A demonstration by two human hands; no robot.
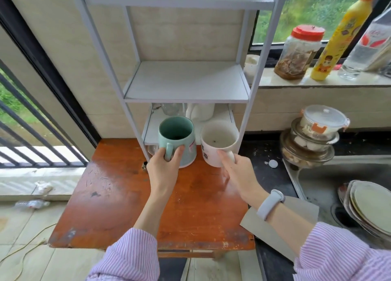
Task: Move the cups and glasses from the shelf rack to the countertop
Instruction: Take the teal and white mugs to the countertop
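Two mugs, both held at rack front.
Left hand pinches green mug handle; right hand closed round white mug handle, arms extended.

- The clear glass and white cup far back on the lower shelf lose their tops behind the middle shelf board.
- The green mug's handle is half covered by the left hand.
- The plate stack is cut by the right edge.

Pink-and-white striped sleeves; pale grey wristband on the right wrist.
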